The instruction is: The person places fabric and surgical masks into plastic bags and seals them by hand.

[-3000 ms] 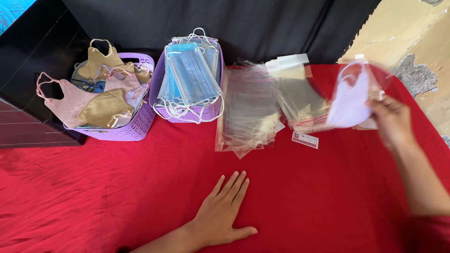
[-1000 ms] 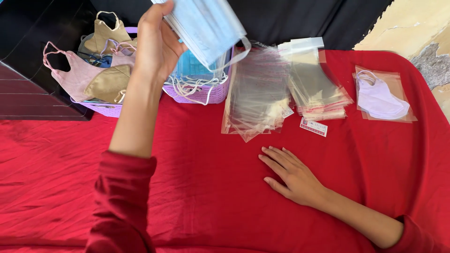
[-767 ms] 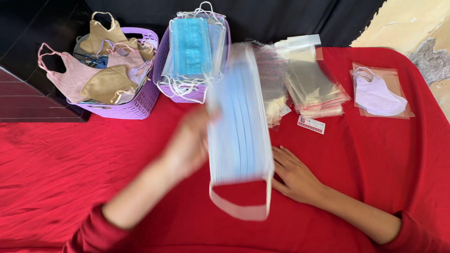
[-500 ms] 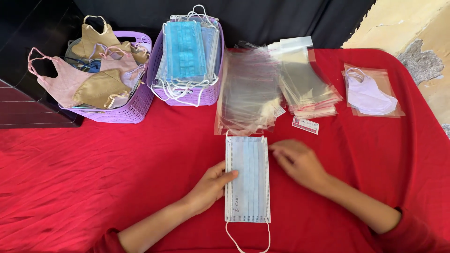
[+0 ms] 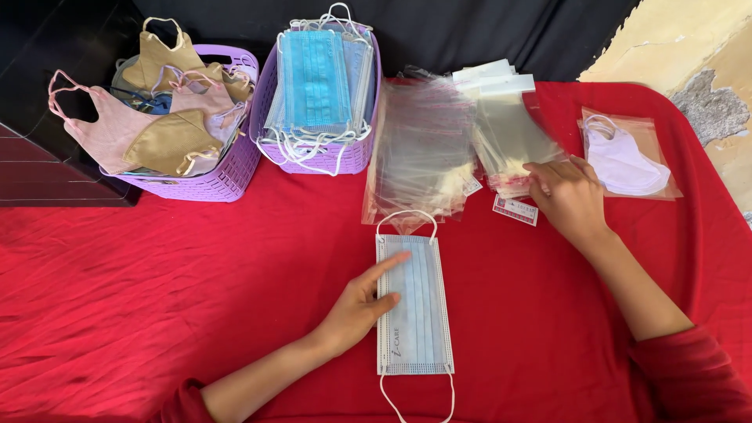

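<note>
Lay flat near the front edge of the red-clothed table (image 5: 157, 298): a blue surgical mask (image 5: 419, 301), lengthwise, ear loops at both ends. Pressed on its left half, left hand (image 5: 356, 305), fingers spread and unclenched, gripping nothing. Rested on a stack of clear bags (image 5: 513, 137) toward the back right, right hand (image 5: 570, 200), fingertips touching the stack's near edge, not closed. Stood along the back edge: two purple baskets (image 5: 227, 168) of masks.

Red tablecloth (image 5: 157, 298), pale blue pleated mask (image 5: 415, 305), lilac baskets (image 5: 227, 168)
</note>
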